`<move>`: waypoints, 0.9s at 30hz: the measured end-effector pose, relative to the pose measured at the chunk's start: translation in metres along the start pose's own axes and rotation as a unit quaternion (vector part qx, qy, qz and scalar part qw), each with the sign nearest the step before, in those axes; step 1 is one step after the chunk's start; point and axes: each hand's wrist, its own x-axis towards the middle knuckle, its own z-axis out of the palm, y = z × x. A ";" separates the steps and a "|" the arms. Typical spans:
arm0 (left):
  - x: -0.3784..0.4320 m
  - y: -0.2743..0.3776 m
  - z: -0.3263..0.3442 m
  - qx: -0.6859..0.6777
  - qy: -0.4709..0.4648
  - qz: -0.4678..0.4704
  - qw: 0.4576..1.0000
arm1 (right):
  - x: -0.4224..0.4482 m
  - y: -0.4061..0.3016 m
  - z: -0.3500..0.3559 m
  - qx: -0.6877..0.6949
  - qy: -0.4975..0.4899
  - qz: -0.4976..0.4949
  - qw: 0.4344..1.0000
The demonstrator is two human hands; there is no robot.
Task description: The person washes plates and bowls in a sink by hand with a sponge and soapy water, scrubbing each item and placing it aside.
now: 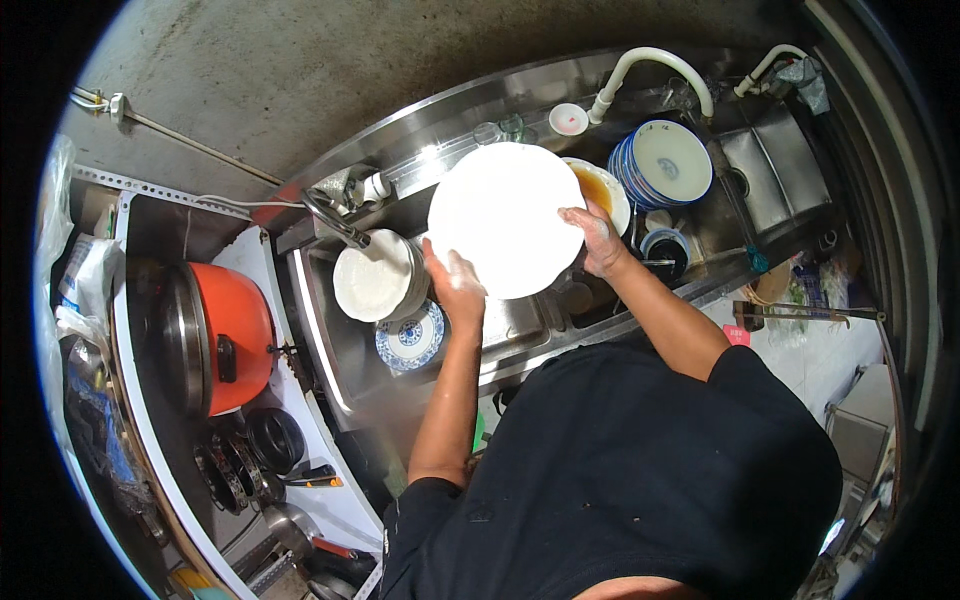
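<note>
Between my two hands I hold a large white plate [504,225] with a wavy rim, raised over the stainless steel sink. My left hand [459,285] grips its lower left edge, and my right hand [596,236] has its right edge; both look wet or soapy. Left of the plate, a stack of white bowls [375,277] stands in the left basin under a metal faucet [337,217]. A blue-and-white patterned plate [410,335] lies below the stack. Partly hidden behind my right hand is a white dish holding brown liquid [592,186].
Blue-rimmed bowls [670,161] are stacked right of the plate, near a white curved spout [652,56]. A small white dish [568,119] and glasses [499,133] stand on the back ledge. To the left, a shelf holds an orange cooker [236,337] and black pans [274,439].
</note>
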 end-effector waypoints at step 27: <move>-0.011 0.053 0.008 0.161 -0.127 0.328 0.922 | 0.002 -0.041 0.028 -0.131 0.002 -0.112 0.985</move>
